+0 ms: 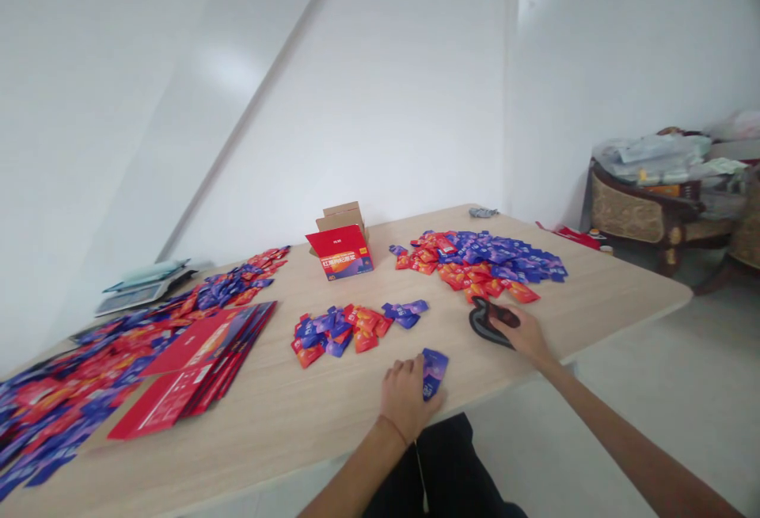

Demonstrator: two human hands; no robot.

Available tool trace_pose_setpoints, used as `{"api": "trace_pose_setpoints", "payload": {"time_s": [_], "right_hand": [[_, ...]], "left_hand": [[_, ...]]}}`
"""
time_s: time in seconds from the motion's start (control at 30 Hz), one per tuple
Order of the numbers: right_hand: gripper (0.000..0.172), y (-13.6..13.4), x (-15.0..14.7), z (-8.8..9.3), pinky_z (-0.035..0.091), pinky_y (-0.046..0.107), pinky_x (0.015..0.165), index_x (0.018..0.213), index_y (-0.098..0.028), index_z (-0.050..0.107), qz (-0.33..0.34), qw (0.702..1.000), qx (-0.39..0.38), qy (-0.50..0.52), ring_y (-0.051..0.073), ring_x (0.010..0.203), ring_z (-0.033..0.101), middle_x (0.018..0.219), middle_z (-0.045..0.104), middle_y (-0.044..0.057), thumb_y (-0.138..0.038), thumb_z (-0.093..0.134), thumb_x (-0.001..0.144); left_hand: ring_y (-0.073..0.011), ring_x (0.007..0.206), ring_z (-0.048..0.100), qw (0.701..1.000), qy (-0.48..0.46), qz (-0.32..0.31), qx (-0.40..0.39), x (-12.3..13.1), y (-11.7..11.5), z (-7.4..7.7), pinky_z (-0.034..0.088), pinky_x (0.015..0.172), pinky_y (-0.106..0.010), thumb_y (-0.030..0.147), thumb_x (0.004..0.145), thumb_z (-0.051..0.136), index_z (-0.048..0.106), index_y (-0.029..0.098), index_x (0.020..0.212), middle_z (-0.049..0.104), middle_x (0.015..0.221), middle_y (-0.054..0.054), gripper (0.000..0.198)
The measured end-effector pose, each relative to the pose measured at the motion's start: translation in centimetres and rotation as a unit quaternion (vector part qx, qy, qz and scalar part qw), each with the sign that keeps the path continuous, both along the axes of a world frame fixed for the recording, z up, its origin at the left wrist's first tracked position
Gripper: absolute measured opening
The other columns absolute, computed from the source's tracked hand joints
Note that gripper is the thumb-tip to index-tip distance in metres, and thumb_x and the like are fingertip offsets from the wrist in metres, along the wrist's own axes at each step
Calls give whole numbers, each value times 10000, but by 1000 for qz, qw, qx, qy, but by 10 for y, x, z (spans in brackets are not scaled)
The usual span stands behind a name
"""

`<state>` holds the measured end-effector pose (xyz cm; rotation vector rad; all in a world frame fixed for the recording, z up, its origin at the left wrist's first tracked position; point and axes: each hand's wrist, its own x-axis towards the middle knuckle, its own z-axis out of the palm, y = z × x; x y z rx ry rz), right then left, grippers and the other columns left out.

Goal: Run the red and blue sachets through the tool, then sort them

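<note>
My left hand [408,395] rests at the table's near edge, its fingers curled against a purple sachet [435,374] that shows on its right side. In my right hand [522,332] is a black curved tool [487,326] with a loop-like outline, low over the tabletop; its exact kind is unclear. Just beyond the left hand lies a small group of red and purple sachets [338,328]. A larger heap of red and purple sachets [480,257] spreads out behind the right hand.
An open red carton [347,260] stands near the wall. Flattened red cartons [195,363] are stacked at the left, beside a long pile of sachets [77,391]. A grey crumpled item [483,212] lies at the far edge. A bag-laden chair [629,201] stands right.
</note>
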<state>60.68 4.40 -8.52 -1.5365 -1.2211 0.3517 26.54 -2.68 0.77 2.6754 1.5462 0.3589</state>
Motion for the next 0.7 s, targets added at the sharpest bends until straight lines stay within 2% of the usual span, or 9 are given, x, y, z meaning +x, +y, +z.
{"api": "trace_pose_setpoints", "payload": {"time_s": [0.17,0.3,0.43,0.53,0.63,0.7], "right_hand": [[445,-1,1,1,520,368,789,1055,-198,729,23,999,-2,24,278,882,692,965,767,74,-506,695,735],[442,-4,0,4,520,375,811,1040,-196,730,20,999,3,31,282,892,692,976,767,83,-512,706,732],[486,-8,-2,9,527,372,792,1043,-180,732,26,999,8,43,280,861,689,941,765,89,-547,715,725],[490,-10,-3,12,528,368,778,1040,-178,739,27,999,8,46,277,843,691,935,768,89,-547,718,719],[471,-10,-3,12,530,377,805,1035,-187,748,28,999,12,42,287,875,695,961,774,86,-528,721,710],[470,-10,-3,10,529,385,821,1039,-191,746,25,999,13,40,290,889,695,977,775,85,-524,721,709]], "left_hand": [[-322,1005,673,994,111,4,-19,8,18,5,532,850,-422,364,842,650,534,146,1351,707,1092,-151,566],[-307,886,717,981,188,-43,-9,10,22,13,546,759,-397,238,901,585,636,136,1176,734,973,-152,298],[-279,872,728,975,205,-81,13,17,32,20,547,748,-371,147,979,495,666,128,1128,735,909,-153,227],[-265,912,724,975,196,-94,42,22,57,33,550,780,-369,113,1009,443,652,135,1158,729,940,-149,257],[-269,1012,702,977,172,-103,71,25,96,47,549,827,-382,129,1030,416,600,157,1258,709,1095,-156,295],[-257,1092,677,978,155,-114,78,25,124,51,536,881,-372,165,1040,434,583,196,1297,685,1199,-139,298]]}}
